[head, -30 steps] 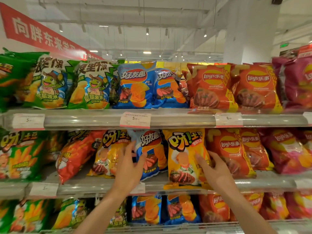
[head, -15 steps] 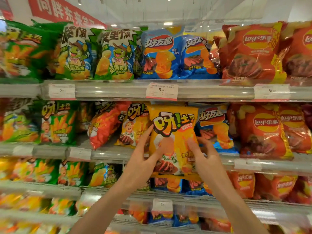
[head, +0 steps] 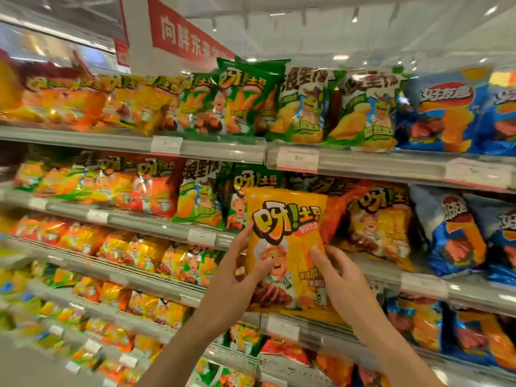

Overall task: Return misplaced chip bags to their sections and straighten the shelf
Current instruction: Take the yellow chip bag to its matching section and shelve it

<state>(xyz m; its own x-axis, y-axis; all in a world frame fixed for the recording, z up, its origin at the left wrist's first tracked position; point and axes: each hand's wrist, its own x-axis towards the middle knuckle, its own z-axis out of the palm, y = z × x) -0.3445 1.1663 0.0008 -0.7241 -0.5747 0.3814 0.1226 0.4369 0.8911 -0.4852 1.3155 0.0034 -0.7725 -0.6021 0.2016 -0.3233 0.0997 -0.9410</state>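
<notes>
— Held where? Off the shelf, in front of the middle row, yellow chip bag (head: 287, 247) upright between left hand (head: 234, 286) and right hand (head: 340, 286), fingers curled round its lower edges, thumbs pressing the front

— Handling? Probably light, puffy, slick foil, brittle inside; best pinched at the side seams, never squeezed

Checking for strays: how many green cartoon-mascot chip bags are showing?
3 mascot bags: two on the top shelf, one on the shelf below, left of the held yellow bag. More may sit behind.
</notes>
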